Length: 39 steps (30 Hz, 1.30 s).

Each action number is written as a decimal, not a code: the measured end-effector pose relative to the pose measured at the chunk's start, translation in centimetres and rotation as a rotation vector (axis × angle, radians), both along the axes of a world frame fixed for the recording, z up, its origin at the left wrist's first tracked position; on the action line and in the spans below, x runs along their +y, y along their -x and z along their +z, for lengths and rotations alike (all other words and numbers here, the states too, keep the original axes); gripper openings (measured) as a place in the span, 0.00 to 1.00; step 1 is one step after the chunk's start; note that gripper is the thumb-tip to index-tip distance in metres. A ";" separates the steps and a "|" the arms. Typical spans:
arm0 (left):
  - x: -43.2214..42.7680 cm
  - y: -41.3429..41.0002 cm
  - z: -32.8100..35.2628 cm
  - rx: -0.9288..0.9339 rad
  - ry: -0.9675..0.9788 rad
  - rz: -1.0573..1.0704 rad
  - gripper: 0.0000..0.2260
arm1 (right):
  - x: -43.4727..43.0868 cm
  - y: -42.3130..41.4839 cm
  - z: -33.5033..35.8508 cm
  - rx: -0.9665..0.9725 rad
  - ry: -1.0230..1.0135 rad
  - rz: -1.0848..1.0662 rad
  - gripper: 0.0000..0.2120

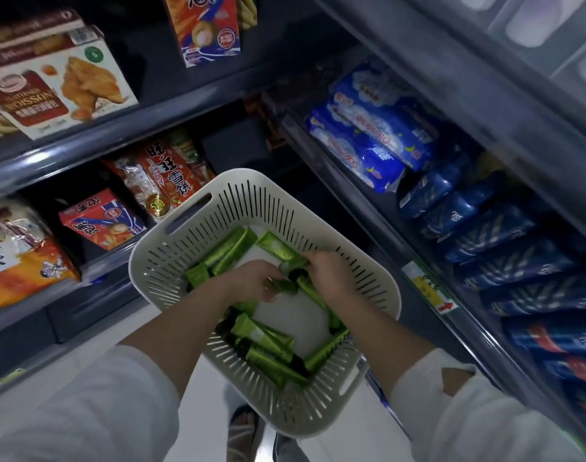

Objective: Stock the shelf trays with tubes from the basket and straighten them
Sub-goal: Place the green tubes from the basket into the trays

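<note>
Far left, dark shelves: a pastry box [62,91] on the upper one. On the lower one are a red rice-cracker bag [166,181] and a small red-and-blue box [101,219].

Centre: white slotted basket [241,185] between the two shelf runs, above a pale floor (what carries it is hidden). The green tubes [265,338] lie loose inside it, pointing all ways. One cluster is at the far left wall, another at the near rim.

Left hand [251,281]: down inside the basket, fingers curled round the end of a short tube [284,286]. How firmly it grips cannot be told.

Right hand [329,275]: just beside the left, also inside the basket. Its fingers are closed on the dark cap end of a long tube [276,247] that slants away to the far left.

Both forearms are bare, with white sleeves [478,415] pushed up.

Near centre, below the basket: a sandalled foot [241,428].

Right: a lower shelf with pale blue soft packs [368,138] at the far end and dark blue packs [484,228] running nearer. A yellow price label [428,288] sits on the shelf edge.
</note>
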<state>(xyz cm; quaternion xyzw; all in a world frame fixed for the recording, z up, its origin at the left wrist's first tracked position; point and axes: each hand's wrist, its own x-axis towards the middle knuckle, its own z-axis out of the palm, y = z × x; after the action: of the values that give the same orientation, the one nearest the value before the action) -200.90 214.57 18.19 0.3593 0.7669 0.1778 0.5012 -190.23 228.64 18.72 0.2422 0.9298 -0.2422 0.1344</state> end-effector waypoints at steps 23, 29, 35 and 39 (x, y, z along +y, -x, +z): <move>0.9 -3.9 18.9 0.510 -0.585 -0.065 0.09 | -2.3 -7.5 17.0 0.469 -0.162 -0.508 0.12; 4.6 -9.7 27.8 0.328 -0.851 -0.136 0.10 | -2.0 -15.1 25.9 0.675 -0.302 -0.729 0.14; 9.2 -20.6 35.4 0.193 -1.017 -0.308 0.03 | -0.5 -26.6 32.5 0.883 -0.412 -0.936 0.13; 11.6 -28.0 39.1 0.176 -1.094 -0.433 0.05 | 0.3 -34.6 35.8 0.981 -0.521 -1.092 0.14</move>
<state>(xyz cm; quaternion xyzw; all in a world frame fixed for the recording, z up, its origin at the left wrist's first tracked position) -172.87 226.17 57.24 0.7271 0.5118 0.4102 0.2029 -155.65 228.92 54.51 0.5548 0.6589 -0.1274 -0.4917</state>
